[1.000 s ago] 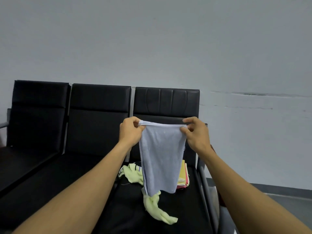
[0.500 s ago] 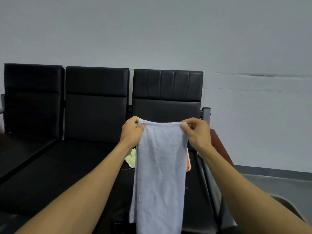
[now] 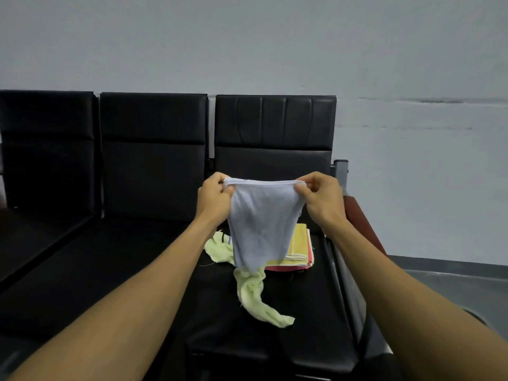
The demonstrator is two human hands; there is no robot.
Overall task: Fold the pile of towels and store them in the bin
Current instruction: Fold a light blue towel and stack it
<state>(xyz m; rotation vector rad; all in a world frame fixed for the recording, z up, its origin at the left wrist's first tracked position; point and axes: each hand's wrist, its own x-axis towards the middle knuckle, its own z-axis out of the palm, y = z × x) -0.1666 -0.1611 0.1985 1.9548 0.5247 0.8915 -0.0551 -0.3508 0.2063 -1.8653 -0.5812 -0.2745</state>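
**Blue towel held up between both hands**

The left hand [image 3: 215, 198] and right hand [image 3: 320, 199] each pinch a top corner of the pale blue cloth towel [image 3: 262, 226]. Its top edge runs level from hand to hand; its length hangs downward over the black padded seat [image 3: 275, 331], above a crumpled light green towel [image 3: 251, 292] and folded yellow and pink towels [image 3: 298, 250]. No bin is visible.

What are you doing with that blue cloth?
A person is folding towels. Both hands hold up a light blue towel: the left hand and the right hand each pinch a top corner, and it hangs down over the black seat. A crumpled pale green towel lies on the seat, unfolded. Behind it sits a small stack of folded towels, yellow on top and pink below. No bin is in view.
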